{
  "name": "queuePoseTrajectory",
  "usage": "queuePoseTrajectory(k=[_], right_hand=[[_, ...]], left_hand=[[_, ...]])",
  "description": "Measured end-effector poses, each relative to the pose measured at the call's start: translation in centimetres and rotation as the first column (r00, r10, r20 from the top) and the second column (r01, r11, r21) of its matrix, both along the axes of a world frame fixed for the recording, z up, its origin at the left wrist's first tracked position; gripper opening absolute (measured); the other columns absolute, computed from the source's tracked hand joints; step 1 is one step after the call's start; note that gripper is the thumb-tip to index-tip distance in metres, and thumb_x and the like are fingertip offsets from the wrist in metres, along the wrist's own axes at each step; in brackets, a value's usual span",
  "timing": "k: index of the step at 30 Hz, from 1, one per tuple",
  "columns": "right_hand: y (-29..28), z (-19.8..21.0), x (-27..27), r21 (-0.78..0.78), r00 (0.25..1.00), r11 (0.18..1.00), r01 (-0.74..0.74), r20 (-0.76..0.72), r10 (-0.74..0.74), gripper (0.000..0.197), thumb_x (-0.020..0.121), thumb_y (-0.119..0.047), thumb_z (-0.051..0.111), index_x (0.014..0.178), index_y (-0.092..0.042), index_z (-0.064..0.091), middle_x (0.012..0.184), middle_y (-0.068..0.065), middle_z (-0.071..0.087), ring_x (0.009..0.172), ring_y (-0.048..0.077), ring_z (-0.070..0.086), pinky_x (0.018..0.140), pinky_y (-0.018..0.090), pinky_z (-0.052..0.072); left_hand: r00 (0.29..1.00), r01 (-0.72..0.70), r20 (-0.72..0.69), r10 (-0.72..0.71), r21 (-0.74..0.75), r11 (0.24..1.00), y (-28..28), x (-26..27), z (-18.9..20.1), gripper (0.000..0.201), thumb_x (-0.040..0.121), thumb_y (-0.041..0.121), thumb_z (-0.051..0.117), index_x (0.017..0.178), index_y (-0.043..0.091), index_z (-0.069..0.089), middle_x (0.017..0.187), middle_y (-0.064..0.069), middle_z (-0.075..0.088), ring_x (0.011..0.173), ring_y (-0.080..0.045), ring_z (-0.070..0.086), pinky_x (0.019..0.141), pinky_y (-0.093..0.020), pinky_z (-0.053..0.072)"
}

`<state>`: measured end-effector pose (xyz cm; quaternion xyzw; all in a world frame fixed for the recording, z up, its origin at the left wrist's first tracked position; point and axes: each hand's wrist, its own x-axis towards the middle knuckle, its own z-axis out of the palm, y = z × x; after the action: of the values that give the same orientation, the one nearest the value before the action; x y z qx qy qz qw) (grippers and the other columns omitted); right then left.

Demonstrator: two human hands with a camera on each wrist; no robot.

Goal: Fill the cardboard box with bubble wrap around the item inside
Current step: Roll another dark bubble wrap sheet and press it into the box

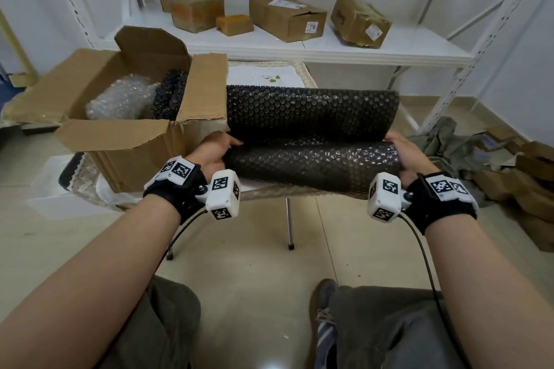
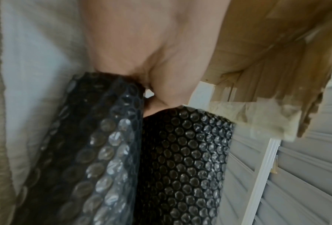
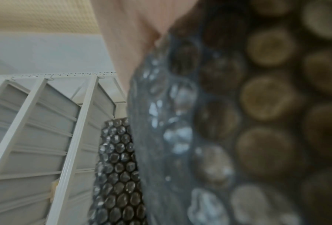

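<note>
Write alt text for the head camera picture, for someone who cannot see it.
Both hands, left hand and right hand, hold the ends of a dark bubble wrap sheet. To its left, an open cardboard box already holds clear and dark wrap.

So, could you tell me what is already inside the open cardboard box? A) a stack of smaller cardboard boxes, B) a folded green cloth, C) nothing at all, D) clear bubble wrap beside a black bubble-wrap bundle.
D: the head view shows clear bubble wrap lying beside a black bubble-wrap bundle inside the open cardboard box.
</note>
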<state>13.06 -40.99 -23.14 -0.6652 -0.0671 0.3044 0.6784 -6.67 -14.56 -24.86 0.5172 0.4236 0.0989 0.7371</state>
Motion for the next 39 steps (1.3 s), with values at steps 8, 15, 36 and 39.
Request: queuePoseTrajectory(k=[8, 15, 36, 39], right_hand=[[-0.2, 0.9, -1.0, 0.003, 0.993, 0.999, -0.033, -0.112, 0.033, 0.056, 0.077, -0.033, 0.062, 0.127, -0.007, 0.06, 0.119, 0.018, 0.062, 0.098, 0.031, 0.066, 0.102, 0.049, 0.046], [-0.1, 0.7, -0.3, 0.145, 0.989, 0.989, 0.031, -0.148, -0.009, 0.096, 0.07, -0.082, 0.058, 0.136, -0.013, 0.058, 0.131, 0.021, 0.063, 0.121, 0.041, 0.06, 0.108, 0.056, 0.04], [0.0, 1.2, -1.1, -0.013, 0.948, 0.95, -0.313, -0.061, 0.312, 0.059, 0.088, -0.062, 0.051, 0.127, -0.019, 0.064, 0.129, 0.014, 0.066, 0.12, 0.033, 0.06, 0.104, 0.049, 0.043], [-0.2, 1.5, -1.0, 0.042, 0.935, 0.938, -0.344, -0.071, 0.346, 0.071, 0.088, -0.064, 0.048, 0.137, -0.013, 0.056, 0.131, 0.014, 0.064, 0.118, 0.034, 0.062, 0.098, 0.048, 0.048]], left_hand=[[0.994, 0.031, 0.11, -0.024, -0.058, 0.998, 0.0, 0.2, -0.2, 0.02, 0.1, 0.019, 0.04, 0.093, 0.01, 0.057, 0.089, -0.013, 0.06, 0.075, -0.028, 0.06, 0.066, -0.038, 0.049], [0.91, 0.073, 0.414, -0.004, -0.15, 0.986, 1.0, -1.0, -0.7, 0.032, 0.082, 0.02, 0.048, 0.102, 0.018, 0.073, 0.097, -0.012, 0.051, 0.088, -0.031, 0.055, 0.081, -0.045, 0.049], [0.957, 0.045, 0.289, -0.042, -0.004, 0.999, 0.7, -0.2, 0.1, 0.03, 0.087, 0.023, 0.074, 0.112, 0.01, 0.066, 0.107, -0.015, 0.075, 0.094, -0.031, 0.074, 0.081, -0.044, 0.059], [0.98, -0.017, 0.196, 0.008, 0.045, 0.999, 2.7, 0.4, -1.4, 0.085, 0.057, 0.053, 0.092, 0.129, 0.021, 0.061, 0.12, -0.01, 0.071, 0.113, -0.034, 0.066, 0.098, -0.053, 0.051]])
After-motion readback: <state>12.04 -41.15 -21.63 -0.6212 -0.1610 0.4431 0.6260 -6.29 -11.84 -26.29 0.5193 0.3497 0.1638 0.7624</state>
